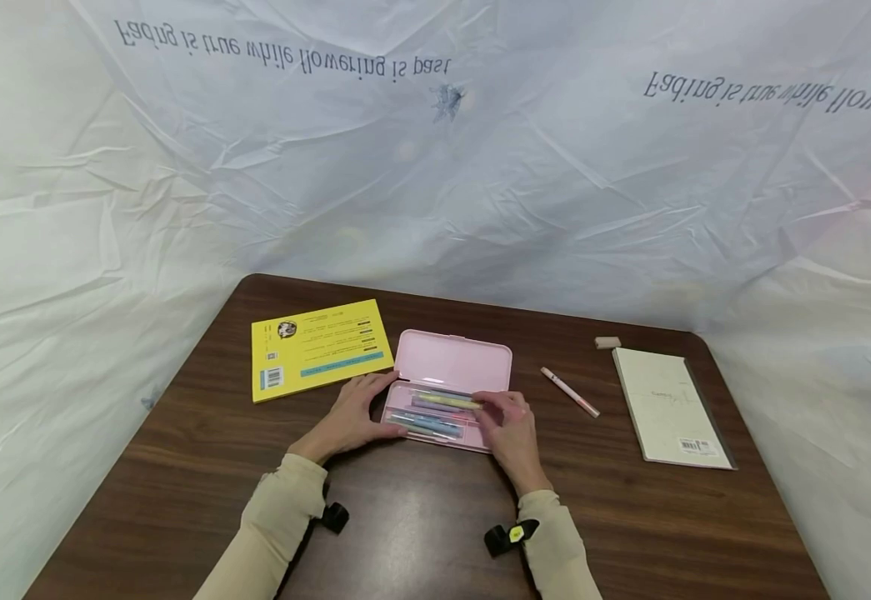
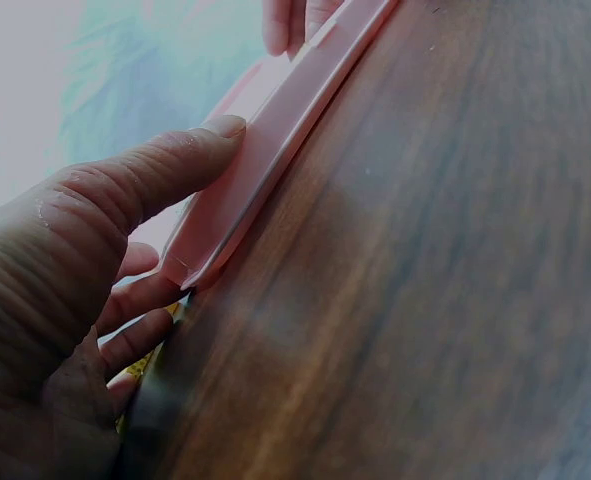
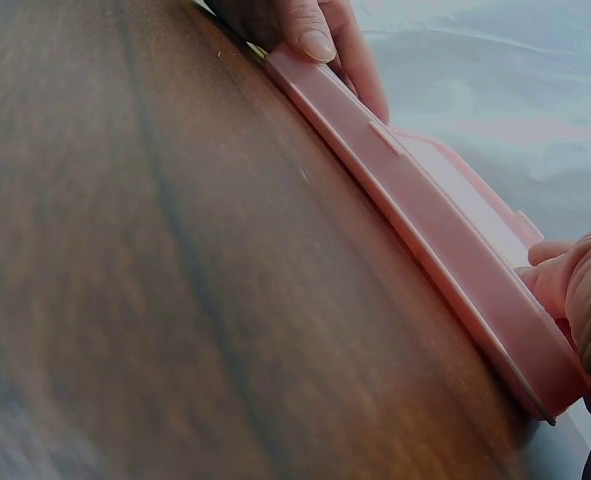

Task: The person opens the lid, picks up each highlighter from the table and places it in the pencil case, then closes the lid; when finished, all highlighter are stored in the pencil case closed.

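An open pink pencil case [image 1: 474, 435] lies on the table with its lid [image 1: 453, 358] laid back. Several pens [image 1: 427, 423] in pale colours lie inside, below and left of a yellow pen [image 1: 443, 401]. My left hand [image 1: 352, 417] holds the case's left end, its thumb [image 2: 190, 160] against the front wall and the other fingers round the end. At the right end, my right hand [image 1: 510, 425] reaches over the rim and pinches the yellow pen's end. In the right wrist view, that hand's fingertips are partly hidden behind the case wall.
Behind the left hand lies a yellow book [image 1: 337, 342]. To the right are a pink-and-white pen [image 1: 570, 392], a small eraser [image 1: 608, 342] and a pale notebook [image 1: 663, 404]. White sheeting [image 1: 405, 208] hangs around the brown table [image 1: 405, 517].
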The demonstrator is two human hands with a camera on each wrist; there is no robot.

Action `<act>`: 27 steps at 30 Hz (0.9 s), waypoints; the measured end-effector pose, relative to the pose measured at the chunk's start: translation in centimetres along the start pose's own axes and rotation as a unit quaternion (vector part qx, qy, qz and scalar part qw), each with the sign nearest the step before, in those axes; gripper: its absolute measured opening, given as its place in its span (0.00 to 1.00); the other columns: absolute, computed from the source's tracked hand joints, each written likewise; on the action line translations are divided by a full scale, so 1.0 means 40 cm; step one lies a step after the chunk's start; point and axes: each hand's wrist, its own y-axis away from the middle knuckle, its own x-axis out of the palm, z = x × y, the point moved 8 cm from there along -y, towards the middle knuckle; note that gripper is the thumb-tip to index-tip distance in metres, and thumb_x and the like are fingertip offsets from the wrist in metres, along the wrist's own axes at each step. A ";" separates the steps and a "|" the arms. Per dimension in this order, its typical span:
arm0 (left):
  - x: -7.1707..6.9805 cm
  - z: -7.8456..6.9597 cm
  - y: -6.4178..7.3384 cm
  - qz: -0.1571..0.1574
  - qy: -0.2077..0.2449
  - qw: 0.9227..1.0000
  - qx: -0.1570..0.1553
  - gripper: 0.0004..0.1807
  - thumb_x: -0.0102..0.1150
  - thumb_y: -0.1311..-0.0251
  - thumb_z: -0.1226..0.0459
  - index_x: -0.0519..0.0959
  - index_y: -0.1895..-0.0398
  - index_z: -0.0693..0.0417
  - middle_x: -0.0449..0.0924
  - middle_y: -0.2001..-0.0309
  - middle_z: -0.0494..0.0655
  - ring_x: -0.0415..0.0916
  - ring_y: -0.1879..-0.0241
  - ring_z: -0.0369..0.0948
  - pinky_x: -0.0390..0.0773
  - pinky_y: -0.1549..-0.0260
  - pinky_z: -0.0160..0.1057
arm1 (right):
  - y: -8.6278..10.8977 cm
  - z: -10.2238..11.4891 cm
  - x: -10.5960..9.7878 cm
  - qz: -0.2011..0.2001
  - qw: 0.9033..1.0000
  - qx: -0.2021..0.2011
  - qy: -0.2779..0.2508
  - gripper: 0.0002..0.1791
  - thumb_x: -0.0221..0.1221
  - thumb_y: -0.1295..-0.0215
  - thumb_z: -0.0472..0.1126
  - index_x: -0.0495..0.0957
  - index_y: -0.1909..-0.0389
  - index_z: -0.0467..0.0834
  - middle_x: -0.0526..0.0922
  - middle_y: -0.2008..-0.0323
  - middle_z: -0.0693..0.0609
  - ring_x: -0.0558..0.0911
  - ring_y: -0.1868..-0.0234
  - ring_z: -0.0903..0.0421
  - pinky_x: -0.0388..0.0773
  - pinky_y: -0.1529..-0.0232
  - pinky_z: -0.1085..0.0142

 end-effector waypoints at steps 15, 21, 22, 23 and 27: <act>0.003 -0.003 -0.004 0.001 -0.001 1.000 0.004 0.58 0.77 0.50 0.34 0.62 0.17 0.38 0.63 0.21 0.50 0.53 0.22 0.58 0.56 0.26 0.67 | 0.001 0.002 -0.008 -0.012 1.000 -0.018 0.002 0.12 0.72 0.35 0.34 0.90 0.52 0.48 0.85 0.54 0.48 0.79 0.49 0.44 0.72 0.46 0.48; 0.002 -0.004 0.000 0.002 0.005 1.000 -0.001 0.58 0.77 0.50 0.35 0.62 0.17 0.37 0.62 0.20 0.50 0.52 0.21 0.59 0.56 0.27 0.68 | 0.001 0.007 -0.009 -0.018 0.999 -0.030 0.006 0.13 0.73 0.37 0.33 0.90 0.52 0.47 0.85 0.55 0.48 0.79 0.50 0.45 0.72 0.47 0.48; 0.002 -0.003 0.000 0.001 0.005 1.000 -0.001 0.58 0.77 0.50 0.35 0.62 0.17 0.37 0.62 0.20 0.50 0.52 0.21 0.59 0.57 0.27 0.68 | 0.001 0.007 -0.009 -0.019 0.999 -0.033 0.006 0.14 0.73 0.37 0.33 0.90 0.52 0.47 0.85 0.56 0.48 0.79 0.50 0.45 0.73 0.48 0.48; 0.002 -0.004 0.001 0.001 0.004 1.000 0.000 0.58 0.77 0.50 0.35 0.62 0.17 0.37 0.62 0.21 0.50 0.52 0.22 0.59 0.57 0.27 0.69 | 0.001 0.009 -0.010 -0.020 0.999 -0.035 0.005 0.14 0.73 0.37 0.33 0.90 0.52 0.47 0.86 0.56 0.48 0.79 0.50 0.46 0.73 0.48 0.48; 0.000 -0.004 0.002 -0.003 0.002 1.000 0.003 0.57 0.77 0.49 0.36 0.63 0.17 0.39 0.64 0.21 0.52 0.54 0.22 0.60 0.58 0.28 0.69 | -0.001 0.009 -0.009 -0.019 0.999 -0.039 0.000 0.14 0.73 0.37 0.33 0.90 0.51 0.47 0.86 0.56 0.49 0.80 0.50 0.46 0.73 0.48 0.48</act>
